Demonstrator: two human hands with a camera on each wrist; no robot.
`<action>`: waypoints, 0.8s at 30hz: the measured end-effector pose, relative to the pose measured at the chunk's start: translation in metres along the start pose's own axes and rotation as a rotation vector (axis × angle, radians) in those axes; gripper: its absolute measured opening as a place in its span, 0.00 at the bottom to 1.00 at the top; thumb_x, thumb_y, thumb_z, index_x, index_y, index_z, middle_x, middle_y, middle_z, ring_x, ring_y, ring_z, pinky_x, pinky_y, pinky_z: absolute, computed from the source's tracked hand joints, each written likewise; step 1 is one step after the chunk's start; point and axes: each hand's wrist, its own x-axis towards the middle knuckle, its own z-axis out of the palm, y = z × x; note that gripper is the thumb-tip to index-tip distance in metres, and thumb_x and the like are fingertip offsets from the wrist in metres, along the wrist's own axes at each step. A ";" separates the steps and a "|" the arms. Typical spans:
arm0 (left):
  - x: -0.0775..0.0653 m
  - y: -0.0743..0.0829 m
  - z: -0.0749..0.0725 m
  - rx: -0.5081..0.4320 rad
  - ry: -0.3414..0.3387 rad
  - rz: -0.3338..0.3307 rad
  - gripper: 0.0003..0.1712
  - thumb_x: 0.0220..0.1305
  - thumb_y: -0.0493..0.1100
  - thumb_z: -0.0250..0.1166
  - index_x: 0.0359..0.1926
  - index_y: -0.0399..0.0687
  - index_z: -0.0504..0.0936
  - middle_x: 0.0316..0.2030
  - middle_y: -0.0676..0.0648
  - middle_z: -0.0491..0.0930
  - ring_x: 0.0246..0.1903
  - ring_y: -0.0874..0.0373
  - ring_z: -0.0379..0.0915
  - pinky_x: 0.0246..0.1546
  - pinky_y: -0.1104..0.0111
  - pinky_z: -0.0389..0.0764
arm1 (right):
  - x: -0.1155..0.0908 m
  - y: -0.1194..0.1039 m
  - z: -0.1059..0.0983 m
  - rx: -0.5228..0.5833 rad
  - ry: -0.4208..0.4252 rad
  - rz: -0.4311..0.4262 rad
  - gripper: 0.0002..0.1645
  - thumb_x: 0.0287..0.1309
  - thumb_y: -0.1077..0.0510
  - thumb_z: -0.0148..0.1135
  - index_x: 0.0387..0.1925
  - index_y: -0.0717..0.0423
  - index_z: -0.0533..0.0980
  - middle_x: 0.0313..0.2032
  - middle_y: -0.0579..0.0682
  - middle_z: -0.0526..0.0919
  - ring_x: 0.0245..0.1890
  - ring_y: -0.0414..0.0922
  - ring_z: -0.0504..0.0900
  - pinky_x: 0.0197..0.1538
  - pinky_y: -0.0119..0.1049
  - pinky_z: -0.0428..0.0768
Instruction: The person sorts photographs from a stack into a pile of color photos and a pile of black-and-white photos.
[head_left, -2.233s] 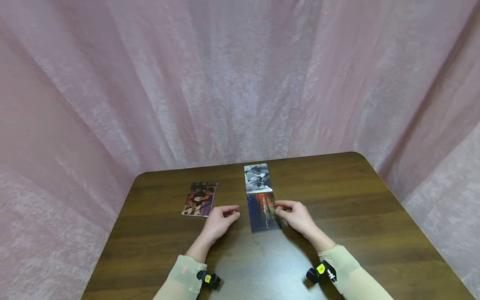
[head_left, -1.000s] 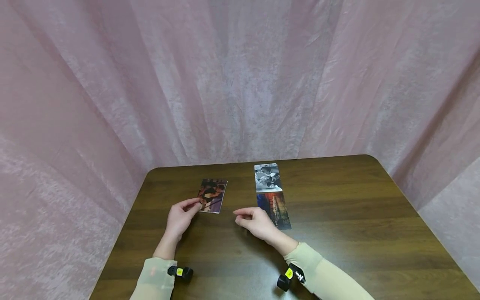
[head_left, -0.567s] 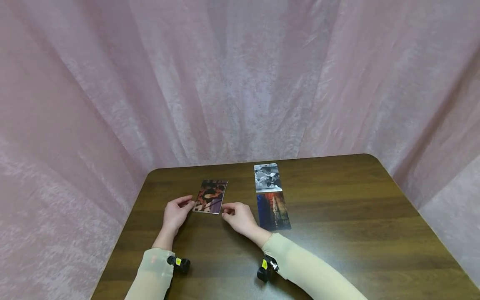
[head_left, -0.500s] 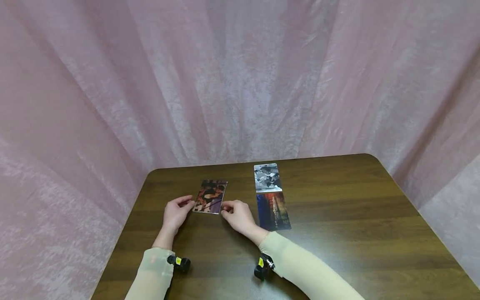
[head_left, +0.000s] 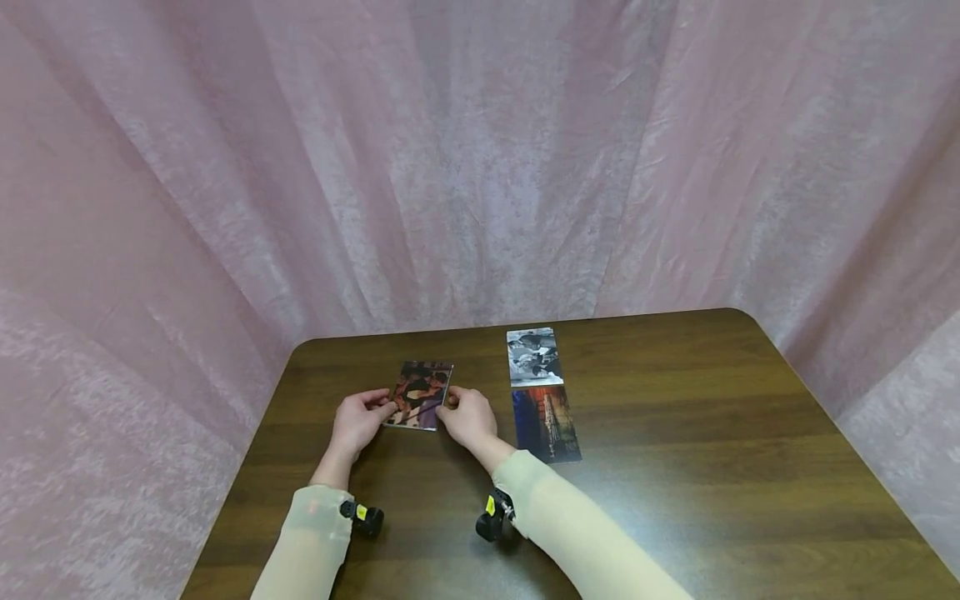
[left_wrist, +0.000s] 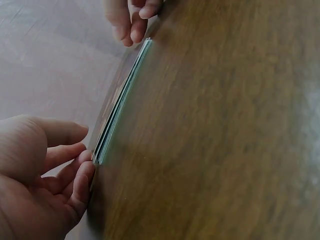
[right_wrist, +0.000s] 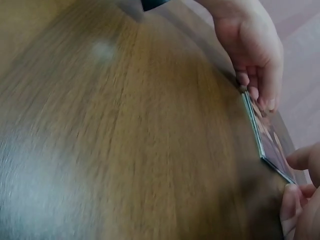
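A stack of photo cards (head_left: pixel 420 390), topped by a dark reddish-brown picture with purple, lies on the left part of the table. My left hand (head_left: pixel 356 427) holds its left edge, thumb lapping over the top card. At the opposite edge my right hand (head_left: pixel 470 418) grips the stack between thumb and fingers. The layered edges of the stack (left_wrist: pixel 122 105) show in the left wrist view, with the left fingers (left_wrist: pixel 82 172) curled at one corner. In the right wrist view, the right thumb (right_wrist: pixel 302 159) hangs over the top card (right_wrist: pixel 274 145).
Right of the stack, a black-and-white photo card (head_left: pixel 534 357) lies directly above a blue-and-orange tower card (head_left: pixel 546 423), edges meeting. The brown wooden table (head_left: pixel 697 442) stretches farther right. Pink curtains (head_left: pixel 480 167) hang close behind its far edge.
The right hand has left the tower card and moved left to the stack's right edge. The left hand has also moved to the stack, and both now hold it by its sides.
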 end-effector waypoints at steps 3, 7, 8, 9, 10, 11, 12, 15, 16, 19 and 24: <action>0.000 0.002 -0.001 0.020 -0.012 0.005 0.22 0.69 0.40 0.72 0.60 0.33 0.86 0.47 0.39 0.88 0.47 0.47 0.82 0.44 0.66 0.79 | 0.002 -0.003 0.001 -0.019 -0.021 0.048 0.23 0.61 0.53 0.73 0.57 0.55 0.87 0.39 0.44 0.88 0.44 0.48 0.86 0.45 0.46 0.83; 0.000 0.005 -0.001 0.048 -0.028 -0.005 0.21 0.70 0.39 0.72 0.60 0.34 0.87 0.46 0.40 0.87 0.47 0.46 0.81 0.45 0.63 0.77 | 0.003 -0.007 0.001 -0.039 -0.045 0.082 0.22 0.60 0.53 0.71 0.56 0.50 0.88 0.36 0.42 0.86 0.39 0.46 0.84 0.37 0.43 0.80; 0.000 0.006 -0.001 0.057 -0.031 -0.008 0.21 0.70 0.39 0.72 0.60 0.34 0.87 0.46 0.40 0.87 0.47 0.46 0.80 0.45 0.62 0.77 | 0.003 -0.007 0.001 -0.045 -0.049 0.083 0.22 0.59 0.53 0.71 0.56 0.49 0.89 0.35 0.42 0.85 0.38 0.46 0.83 0.36 0.43 0.79; 0.000 0.007 0.000 0.065 -0.034 -0.013 0.21 0.70 0.39 0.72 0.60 0.34 0.87 0.46 0.40 0.87 0.47 0.46 0.80 0.45 0.62 0.76 | 0.003 -0.007 0.000 -0.048 -0.053 0.085 0.22 0.59 0.53 0.71 0.56 0.49 0.89 0.35 0.43 0.85 0.38 0.46 0.83 0.35 0.43 0.79; 0.000 0.007 0.000 0.072 -0.037 -0.016 0.21 0.70 0.39 0.72 0.60 0.34 0.86 0.46 0.40 0.86 0.47 0.46 0.79 0.46 0.60 0.76 | 0.003 -0.007 0.000 -0.052 -0.056 0.091 0.22 0.59 0.53 0.71 0.56 0.48 0.89 0.35 0.43 0.85 0.38 0.46 0.83 0.35 0.43 0.79; 0.000 0.008 0.001 0.079 -0.039 -0.017 0.21 0.69 0.39 0.71 0.60 0.34 0.87 0.46 0.40 0.86 0.47 0.45 0.79 0.46 0.60 0.76 | 0.003 -0.007 0.000 -0.056 -0.058 0.093 0.23 0.59 0.53 0.70 0.57 0.48 0.89 0.35 0.43 0.86 0.39 0.47 0.84 0.36 0.44 0.80; 0.000 0.009 0.002 0.086 -0.038 -0.017 0.21 0.69 0.39 0.72 0.60 0.34 0.87 0.46 0.40 0.86 0.47 0.45 0.79 0.47 0.59 0.76 | 0.003 -0.007 0.000 -0.057 -0.060 0.096 0.23 0.59 0.53 0.70 0.58 0.47 0.89 0.36 0.43 0.86 0.40 0.48 0.84 0.36 0.44 0.80; 0.000 0.008 0.004 0.098 -0.039 -0.015 0.22 0.69 0.40 0.72 0.60 0.33 0.87 0.46 0.39 0.87 0.48 0.45 0.79 0.48 0.56 0.77 | 0.002 -0.006 -0.001 -0.059 -0.062 0.107 0.26 0.59 0.53 0.69 0.60 0.46 0.88 0.38 0.45 0.88 0.43 0.49 0.86 0.39 0.46 0.82; 0.000 0.008 0.005 0.098 -0.036 -0.013 0.22 0.69 0.39 0.72 0.60 0.33 0.87 0.46 0.39 0.87 0.48 0.45 0.79 0.49 0.56 0.78 | 0.002 -0.006 -0.001 -0.058 -0.062 0.109 0.26 0.59 0.52 0.69 0.61 0.46 0.87 0.39 0.45 0.88 0.44 0.49 0.86 0.39 0.46 0.82; 0.000 0.007 0.007 0.086 -0.028 -0.017 0.22 0.69 0.39 0.72 0.60 0.33 0.86 0.46 0.39 0.87 0.49 0.44 0.79 0.50 0.55 0.78 | 0.001 -0.007 -0.001 -0.053 -0.061 0.108 0.27 0.60 0.52 0.69 0.62 0.45 0.87 0.41 0.46 0.89 0.43 0.49 0.86 0.39 0.46 0.82; -0.001 0.008 0.007 0.066 -0.019 -0.026 0.22 0.69 0.38 0.71 0.61 0.33 0.86 0.47 0.38 0.87 0.49 0.44 0.79 0.49 0.55 0.77 | -0.001 -0.008 -0.001 -0.044 -0.054 0.103 0.27 0.60 0.52 0.70 0.62 0.46 0.87 0.46 0.49 0.91 0.46 0.52 0.87 0.41 0.47 0.83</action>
